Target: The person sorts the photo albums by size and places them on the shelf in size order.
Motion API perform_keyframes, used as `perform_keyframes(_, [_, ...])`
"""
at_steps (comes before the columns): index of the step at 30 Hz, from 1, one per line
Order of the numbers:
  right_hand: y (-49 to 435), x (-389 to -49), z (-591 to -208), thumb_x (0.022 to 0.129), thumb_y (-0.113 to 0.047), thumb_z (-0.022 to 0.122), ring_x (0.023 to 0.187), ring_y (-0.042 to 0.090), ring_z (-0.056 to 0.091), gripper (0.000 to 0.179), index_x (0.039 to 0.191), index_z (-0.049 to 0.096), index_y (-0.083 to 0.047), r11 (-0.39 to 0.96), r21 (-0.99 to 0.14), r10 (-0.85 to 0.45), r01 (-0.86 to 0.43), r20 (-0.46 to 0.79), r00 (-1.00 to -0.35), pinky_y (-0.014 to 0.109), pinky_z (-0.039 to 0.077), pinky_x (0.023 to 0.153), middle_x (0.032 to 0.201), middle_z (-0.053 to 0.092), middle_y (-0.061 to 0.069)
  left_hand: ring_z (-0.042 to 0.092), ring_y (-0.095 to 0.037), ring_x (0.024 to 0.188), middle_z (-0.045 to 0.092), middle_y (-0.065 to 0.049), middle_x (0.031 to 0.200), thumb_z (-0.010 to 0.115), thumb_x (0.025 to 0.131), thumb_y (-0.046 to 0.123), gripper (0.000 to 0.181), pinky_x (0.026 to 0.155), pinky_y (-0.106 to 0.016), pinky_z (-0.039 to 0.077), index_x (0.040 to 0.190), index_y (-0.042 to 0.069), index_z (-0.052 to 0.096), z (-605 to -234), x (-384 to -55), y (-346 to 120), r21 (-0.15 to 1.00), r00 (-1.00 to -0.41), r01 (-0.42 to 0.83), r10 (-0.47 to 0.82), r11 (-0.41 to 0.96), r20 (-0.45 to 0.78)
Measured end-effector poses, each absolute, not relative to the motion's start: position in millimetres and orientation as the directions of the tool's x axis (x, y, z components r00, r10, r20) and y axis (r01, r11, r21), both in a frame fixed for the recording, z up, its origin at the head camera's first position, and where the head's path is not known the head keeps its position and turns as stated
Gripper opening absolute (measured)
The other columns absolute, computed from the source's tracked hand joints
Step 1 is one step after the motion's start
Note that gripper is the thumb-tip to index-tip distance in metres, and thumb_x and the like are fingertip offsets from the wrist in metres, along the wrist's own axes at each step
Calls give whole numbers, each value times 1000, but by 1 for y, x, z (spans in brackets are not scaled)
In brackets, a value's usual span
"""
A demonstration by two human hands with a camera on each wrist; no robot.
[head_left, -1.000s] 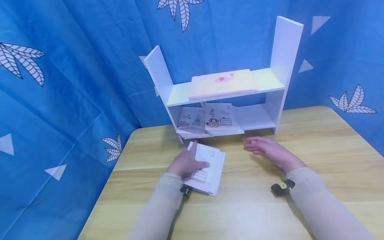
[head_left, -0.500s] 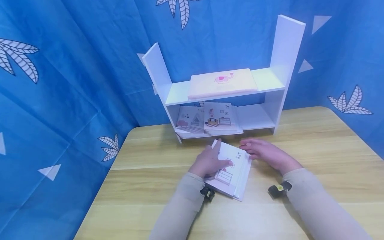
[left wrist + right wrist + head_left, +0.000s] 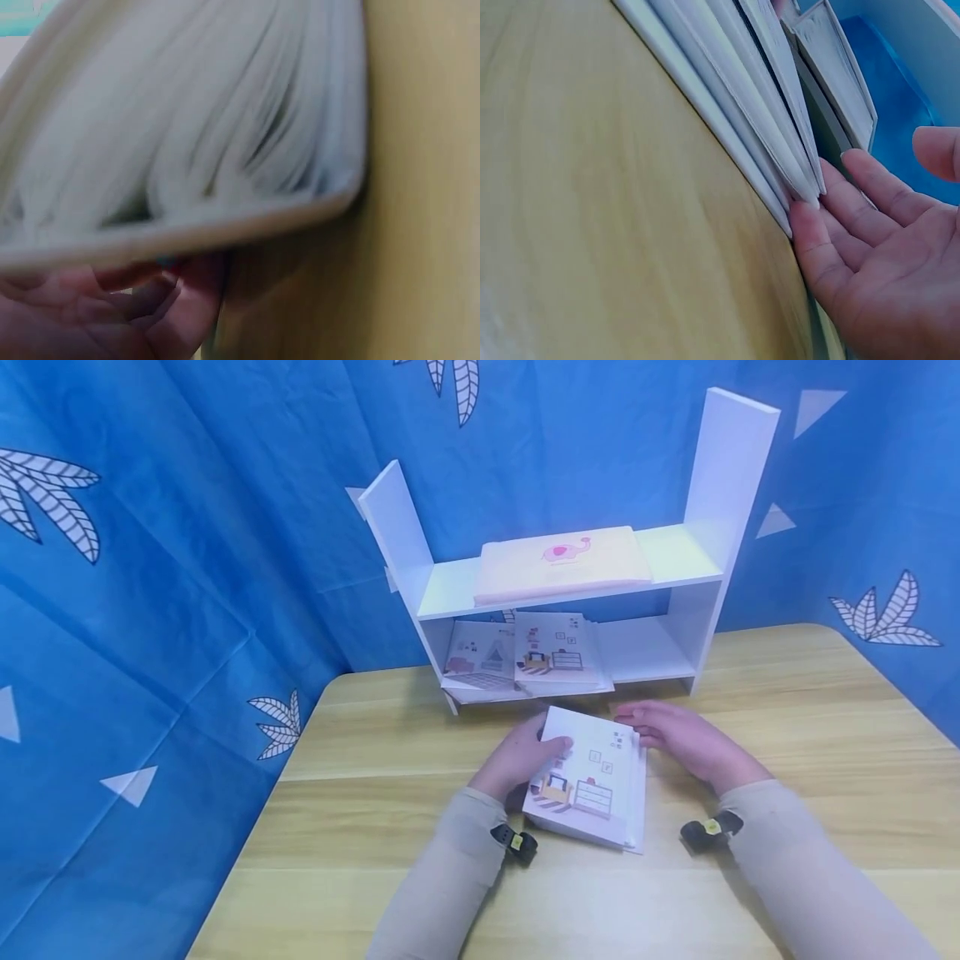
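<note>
A small stack of books with a furniture drawing on its white cover is at the front of the white shelf. My left hand grips its left side, thumb on the top cover. In the left wrist view, the fanned pages show close up, with fingers below the cover. My right hand is at the stack's right side. Seen from the right wrist, its extended fingers touch the edges of the uneven books, and the thumb stands away from them.
Behind the hands stands a white two-level shelf. Its lower level holds more books with drawn covers, overhanging the front edge. A pink folded item with an elephant lies on the upper level. A blue patterned curtain hangs behind the wooden table.
My left hand has moved the stack of books rightward to my right hand. The stack has turned slightly and more of its cover shows. My right fingers have come to its edge.
</note>
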State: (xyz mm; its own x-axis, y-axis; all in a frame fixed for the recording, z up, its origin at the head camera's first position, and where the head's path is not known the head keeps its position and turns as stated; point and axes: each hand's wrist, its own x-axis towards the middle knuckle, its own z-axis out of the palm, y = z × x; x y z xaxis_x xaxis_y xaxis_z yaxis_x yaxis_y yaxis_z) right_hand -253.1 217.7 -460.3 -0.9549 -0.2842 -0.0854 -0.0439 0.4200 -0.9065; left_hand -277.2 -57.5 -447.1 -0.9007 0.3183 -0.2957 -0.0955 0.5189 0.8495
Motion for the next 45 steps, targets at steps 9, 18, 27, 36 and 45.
perform_keyframes(9, [222,-252,-462,108,-44,43,138,40,42,54,149,48,-11,377,-926,-227,34,-128,-966,63,29,113,153,45,15,58,-23,121,50,-2,149,71,91,50,69,104,-48,46,153,40,43,-446,-272,-52,886,-907,-130,308,446,-288])
perform_keyframes(18, [224,-252,-465,108,-43,42,140,41,37,51,148,50,-13,382,-924,-197,35,-118,-973,68,24,111,151,46,14,70,-30,101,48,-8,150,70,94,23,93,82,-44,60,158,54,10,-463,-266,-41,967,-786,-236,566,96,-248])
perform_keyframes(27, [215,-252,-461,107,-38,47,145,43,30,62,160,29,-11,328,-940,-131,95,-145,-981,63,21,116,160,32,19,65,-26,110,52,-5,145,66,93,18,85,96,-38,53,163,30,19,-470,-267,-41,980,-899,-197,406,-35,-166])
perform_keyframes(36, [218,-251,-460,105,-35,54,106,38,68,61,157,33,-12,-6,-981,-313,192,-180,-933,44,59,84,128,63,22,65,-27,112,64,-7,129,58,100,27,66,97,-38,53,160,29,30,-458,-263,-40,966,-906,-224,394,-130,-157])
perform_keyframes(45, [230,-251,-444,106,-40,53,101,34,71,62,153,29,-7,-127,-963,-277,239,-197,-940,45,60,81,120,68,17,68,-30,108,67,-9,126,57,103,30,59,87,-42,58,157,32,35,-449,-259,-36,969,-854,-220,504,-116,-133])
